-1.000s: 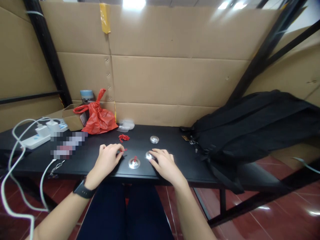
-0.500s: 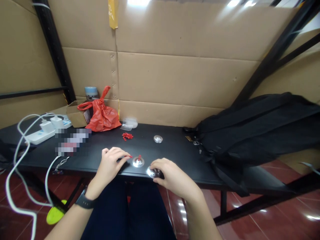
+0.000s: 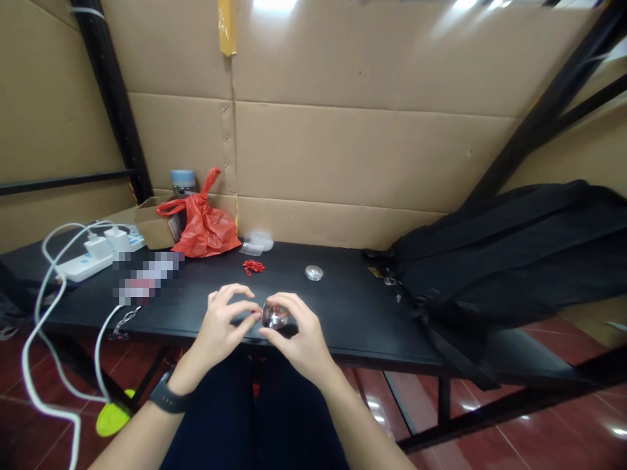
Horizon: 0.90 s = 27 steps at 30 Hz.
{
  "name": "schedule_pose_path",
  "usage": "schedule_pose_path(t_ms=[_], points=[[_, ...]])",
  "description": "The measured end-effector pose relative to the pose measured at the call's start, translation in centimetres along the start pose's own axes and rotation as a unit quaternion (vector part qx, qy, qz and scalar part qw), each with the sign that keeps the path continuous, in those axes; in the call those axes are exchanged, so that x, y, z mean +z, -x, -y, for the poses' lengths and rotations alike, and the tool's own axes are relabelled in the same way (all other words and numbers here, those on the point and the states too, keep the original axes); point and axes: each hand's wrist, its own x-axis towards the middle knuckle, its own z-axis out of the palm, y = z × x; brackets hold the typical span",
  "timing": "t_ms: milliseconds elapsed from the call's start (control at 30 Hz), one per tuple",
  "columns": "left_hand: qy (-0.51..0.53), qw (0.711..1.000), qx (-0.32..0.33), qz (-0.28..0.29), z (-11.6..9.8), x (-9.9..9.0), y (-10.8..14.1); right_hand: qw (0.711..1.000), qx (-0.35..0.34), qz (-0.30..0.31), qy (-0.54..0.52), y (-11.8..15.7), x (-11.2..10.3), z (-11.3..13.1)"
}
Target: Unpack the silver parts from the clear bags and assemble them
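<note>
Close to the table's front edge, my right hand (image 3: 301, 333) grips a shiny, rounded metal piece (image 3: 274, 316) between thumb and fingers. The metal is tilted up, and some red shows on its surface. On its left, my left hand (image 3: 228, 320) pinches thumb and index finger together, with a small bit of red at the tips; its other fingers are curved and raised. These fingertips are very close to the metal piece, and whether they touch it I cannot tell. Beyond both hands, a small clear, shiny round piece (image 3: 314, 273) and a pile of red cord (image 3: 253, 267) lie on the black table.
A red plastic bag (image 3: 208, 228), a small cardboard box (image 3: 155, 222) and a blue-lidded jar (image 3: 183, 177) stand at the back left. Left of them lies a white power strip (image 3: 81, 266) with cables. A black backpack (image 3: 509, 248) covers the right end.
My right hand has moved left and lifted the metal piece to my left fingertips. The disc with a red piece, earlier on the table between my hands, no longer shows there separately.
</note>
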Motion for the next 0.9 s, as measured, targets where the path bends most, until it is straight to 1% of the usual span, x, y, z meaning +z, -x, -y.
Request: schedule_pose_path(t_ms=[100, 233, 333, 433, 600, 700, 900], points=[[0.024, 1.000, -0.006, 0.006, -0.2, -0.2, -0.1, 1.000, -0.016, -0.005, -0.004, 0.1, 0.2, -0.4], [0.035, 0.998, -0.018, 0.044, -0.5, -0.2, -0.2, 1.000, 0.005, 0.019, -0.017, 0.0, -0.3, -0.5], [0.038, 0.998, -0.026, 0.051, -0.8, 0.1, -0.1, 0.999, 0.012, 0.019, -0.026, 0.1, -0.4, -0.4], [0.050, 0.997, -0.034, 0.044, -1.2, 0.4, 0.0, 0.999, 0.015, 0.013, -0.034, 0.2, -0.4, -0.8], [0.077, 0.995, -0.056, 0.013, -2.1, 0.5, -0.1, 0.997, 0.030, 0.000, -0.067, 0.4, -0.2, -1.6], [0.083, 0.995, -0.057, 0.012, -2.1, 0.4, -0.1, 0.996, 0.032, -0.002, -0.078, 0.4, -0.2, -1.7], [0.058, 0.997, -0.052, 0.015, -1.9, 0.6, 0.0, 0.996, 0.030, -0.010, -0.082, 0.4, -0.1, -1.5]])
